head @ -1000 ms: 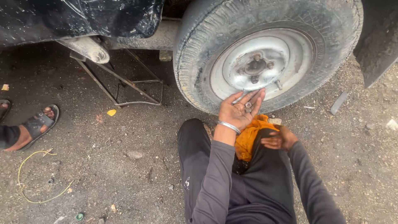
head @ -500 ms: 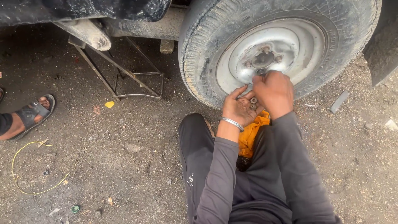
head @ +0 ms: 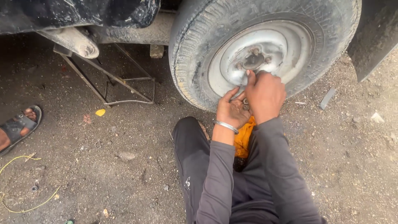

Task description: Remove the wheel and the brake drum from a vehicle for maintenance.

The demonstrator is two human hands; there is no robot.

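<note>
**Picking lug nuts from a cupped palm beside the wheel**

Looming over everything is the worn tyre [head: 195, 62], its grey steel rim [head: 269, 49] facing us, bare studs showing around the hub [head: 253, 60]. Left of it, under the dark vehicle body [head: 83, 12], a scissor jack [head: 120, 83] stands on the dirt ground [head: 124, 166]. Down in front, the person's dark-trousered leg [head: 190, 157] stretches toward the tyre, with an orange cloth [head: 243, 139] tucked between the grey sleeves. Now the hands: the left hand [head: 232, 111] sits palm up and cupped just below the rim, a silver bangle [head: 226, 125] on its wrist. The right hand [head: 265, 95] lies over it, touching, fingers curled down into that palm. Small lug nuts [head: 245, 103] peek out there, resting in the left palm; whether the right fingers actually pinch one, I cannot tell. Far left, another person's sandalled foot [head: 18, 126] rests at the edge, a yellow wire [head: 25, 182] curling below it.
</note>
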